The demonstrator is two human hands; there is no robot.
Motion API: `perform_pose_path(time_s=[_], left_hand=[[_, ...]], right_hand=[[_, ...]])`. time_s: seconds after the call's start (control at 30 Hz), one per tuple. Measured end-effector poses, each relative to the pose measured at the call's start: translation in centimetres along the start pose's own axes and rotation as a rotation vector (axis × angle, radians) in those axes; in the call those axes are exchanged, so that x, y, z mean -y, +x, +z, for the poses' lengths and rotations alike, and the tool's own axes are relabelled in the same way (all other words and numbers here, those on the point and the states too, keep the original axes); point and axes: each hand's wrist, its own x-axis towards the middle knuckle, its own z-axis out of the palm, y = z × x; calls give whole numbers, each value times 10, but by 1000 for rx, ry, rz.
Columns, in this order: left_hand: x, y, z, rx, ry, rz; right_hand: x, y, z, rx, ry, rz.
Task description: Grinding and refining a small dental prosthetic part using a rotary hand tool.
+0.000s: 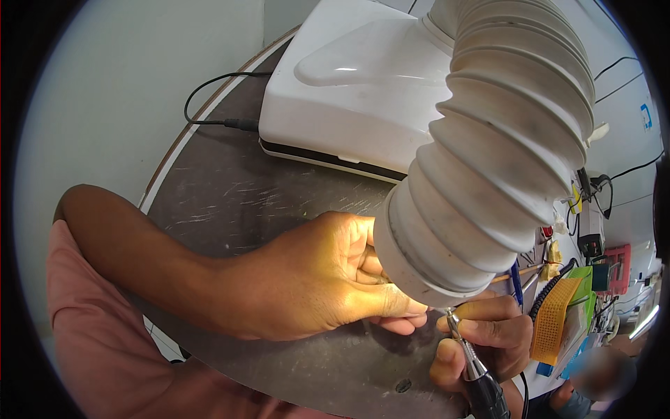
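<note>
My right hand grips a rotary handpiece with a metal nose and a black body, held like a pen with its tip pointing up and left. The tip reaches the lower rim of a ribbed white suction hose. My left hand is closed, thumb pressed toward the fingers, just under and beside the hose mouth. Yellowish light falls across it. Whatever the left fingers pinch is hidden by the hose end and the thumb.
A white machine box joined to the hose stands on the scratched dark table. A black cable plugs into its side. To the right are an orange basket, a red rack, pens and cords. Another person sits at the far right.
</note>
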Motion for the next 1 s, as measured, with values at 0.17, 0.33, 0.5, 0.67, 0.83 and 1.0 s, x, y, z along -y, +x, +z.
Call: perform_pose_path(time_s=[0.17,0.33,0.5,0.67,0.83,1.0], left_hand=[[-6,-1,2,11,4,-56],[-9,-2,2,13,19,-78],[-11,-2,3,9,6,-98],[-6,-1,2,27,-39,-78],[-5,-2,1,19,-6,-72],[-6,-1,1,20,2,-77]], right_hand=[[1,2,-3,60,-78,-30],[-1,3,0,47,-53,-88],[1,1,0,33,-42,-26],[1,3,0,31,-127,-52],[3,2,0,41,-111,-40],[0,1,-1,41,-71,-67]])
